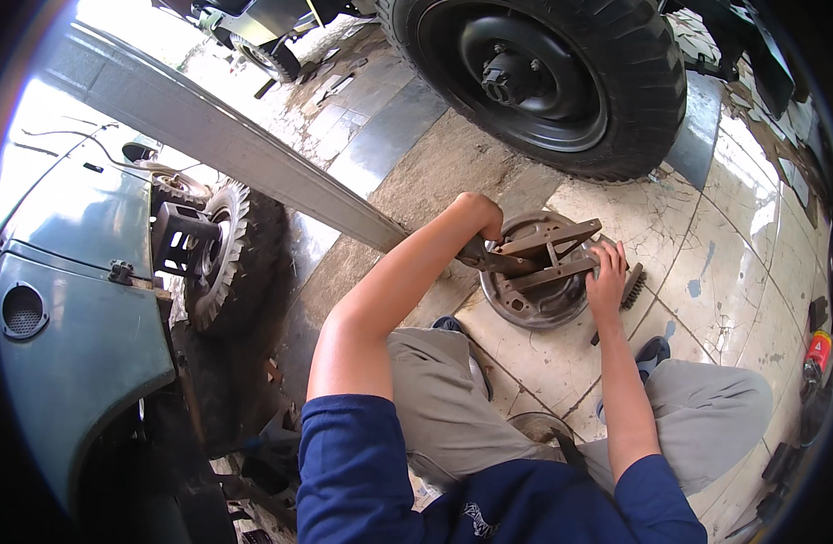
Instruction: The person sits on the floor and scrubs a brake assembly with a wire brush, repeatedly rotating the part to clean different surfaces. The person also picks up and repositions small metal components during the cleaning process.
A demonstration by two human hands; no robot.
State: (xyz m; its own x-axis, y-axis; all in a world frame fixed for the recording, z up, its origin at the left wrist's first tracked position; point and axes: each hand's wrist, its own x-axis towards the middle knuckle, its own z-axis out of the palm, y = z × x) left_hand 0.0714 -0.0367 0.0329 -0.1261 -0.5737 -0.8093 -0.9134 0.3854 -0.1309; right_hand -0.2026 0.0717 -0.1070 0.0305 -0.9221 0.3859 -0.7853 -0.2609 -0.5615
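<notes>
In front of my feet on the tiled floor lies a round, rusty metal plate, like a brake backing plate. Across its top rests a brown metal bracket with two long arms joined by a crosspiece. My left hand is closed at the bracket's far left side, its fingertips mostly hidden. Over the bracket's right end my right hand is curled, fingers gripping its edge. A dark-bristled brush lies just right of that hand, partly covered by it.
Beyond the plate stands a large vehicle tyre. A grey metal post slants down to the floor left of my left hand. At the left is a blue-green vehicle body with another tyre. A red-and-yellow container sits far right.
</notes>
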